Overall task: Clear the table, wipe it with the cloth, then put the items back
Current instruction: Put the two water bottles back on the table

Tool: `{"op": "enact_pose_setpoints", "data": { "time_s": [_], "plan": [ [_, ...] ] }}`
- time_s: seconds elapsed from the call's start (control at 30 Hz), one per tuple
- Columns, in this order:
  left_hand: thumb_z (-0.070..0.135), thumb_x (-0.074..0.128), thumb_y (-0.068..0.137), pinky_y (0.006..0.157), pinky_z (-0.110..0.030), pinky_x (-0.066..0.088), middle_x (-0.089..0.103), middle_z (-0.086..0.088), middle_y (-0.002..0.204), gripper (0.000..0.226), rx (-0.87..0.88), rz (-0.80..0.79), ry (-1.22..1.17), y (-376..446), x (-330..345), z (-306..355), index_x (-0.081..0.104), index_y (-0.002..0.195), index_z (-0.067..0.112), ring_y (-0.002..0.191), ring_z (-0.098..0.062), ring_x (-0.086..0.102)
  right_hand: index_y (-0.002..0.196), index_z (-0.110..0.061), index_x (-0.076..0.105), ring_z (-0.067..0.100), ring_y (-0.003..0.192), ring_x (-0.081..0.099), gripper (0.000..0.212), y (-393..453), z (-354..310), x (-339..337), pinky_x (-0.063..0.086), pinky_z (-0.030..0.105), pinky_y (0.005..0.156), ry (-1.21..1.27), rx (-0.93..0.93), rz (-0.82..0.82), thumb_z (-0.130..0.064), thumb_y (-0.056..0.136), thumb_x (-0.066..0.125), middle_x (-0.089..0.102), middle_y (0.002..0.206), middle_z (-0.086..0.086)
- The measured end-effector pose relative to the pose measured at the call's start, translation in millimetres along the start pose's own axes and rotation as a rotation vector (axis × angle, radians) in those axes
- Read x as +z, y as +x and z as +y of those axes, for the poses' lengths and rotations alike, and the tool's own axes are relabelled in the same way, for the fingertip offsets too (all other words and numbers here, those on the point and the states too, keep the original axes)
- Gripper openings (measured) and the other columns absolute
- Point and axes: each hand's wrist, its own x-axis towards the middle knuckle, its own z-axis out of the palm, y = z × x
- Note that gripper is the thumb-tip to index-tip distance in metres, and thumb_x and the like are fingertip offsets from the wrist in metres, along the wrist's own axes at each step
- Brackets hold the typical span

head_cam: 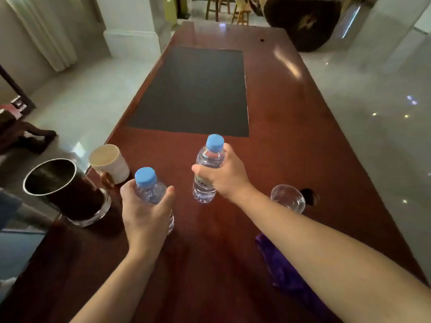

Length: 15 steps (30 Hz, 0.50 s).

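A person stands at the near end of a long reddish wooden table (291,127) with a dark mat (193,89) set into its middle. Each hand is wrapped around a small clear water bottle with a blue cap. The left hand (144,213) grips the nearer bottle (151,192) from above and behind, fingers curled round its body. The right hand (226,176) clasps the farther bottle (208,169) around its middle, thumb toward the left. Both bottles stand upright; whether their bases touch the wood I cannot tell. Holding one in each hand looks like a way to move both at once.

A purple cloth (279,264) lies on the table under the right forearm, near the right edge, within easy reach for wiping. An empty drinking glass (288,198) sits just beyond it. At the left edge are a cream mug (109,162) and a dark metal-rimmed container (63,187) on a glass dish.
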Motion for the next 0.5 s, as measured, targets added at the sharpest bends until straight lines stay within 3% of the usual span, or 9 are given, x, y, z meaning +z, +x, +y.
{"op": "enact_pose_setpoints", "data": {
  "time_s": [0.2, 0.37, 0.5],
  "plan": [
    [0.031, 0.082, 0.073, 0.063, 0.003, 0.034, 0.053, 0.019, 0.088, 0.05, 0.074, -0.103, -0.029, 9.1, 86.9, 41.1, 0.045, 0.106, 0.025, 0.076, 0.019, 0.053, 0.107, -0.027, 0.054, 0.007, 0.087, 0.064, 0.058, 37.5, 24.5, -97.1, 0.051, 0.032, 0.083, 0.022, 0.027, 0.162, -0.046, 0.058, 0.08, 0.063, 0.091, -0.017],
    [0.035, 0.078, 0.072, 0.07, -0.017, 0.044, 0.056, 0.015, 0.092, 0.048, 0.093, -0.233, -0.044, 17.2, 155.7, 70.1, 0.043, 0.104, 0.03, 0.08, 0.007, 0.058, 0.11, -0.028, 0.052, 0.0, 0.085, 0.06, 0.059, 51.6, 61.6, -159.7, 0.048, 0.029, 0.077, -0.032, 0.082, 0.291, -0.046, 0.06, 0.08, 0.06, 0.092, -0.018],
    [0.039, 0.076, 0.071, 0.068, -0.02, 0.043, 0.058, 0.014, 0.093, 0.046, 0.094, -0.336, -0.049, 18.9, 207.8, 77.3, 0.043, 0.102, 0.032, 0.082, 0.004, 0.058, 0.11, -0.029, 0.051, 0.007, 0.088, 0.063, 0.062, 52.8, 96.5, -187.3, 0.053, 0.036, 0.083, -0.053, 0.152, 0.357, -0.048, 0.058, 0.08, 0.06, 0.094, -0.016]
  ]
}}
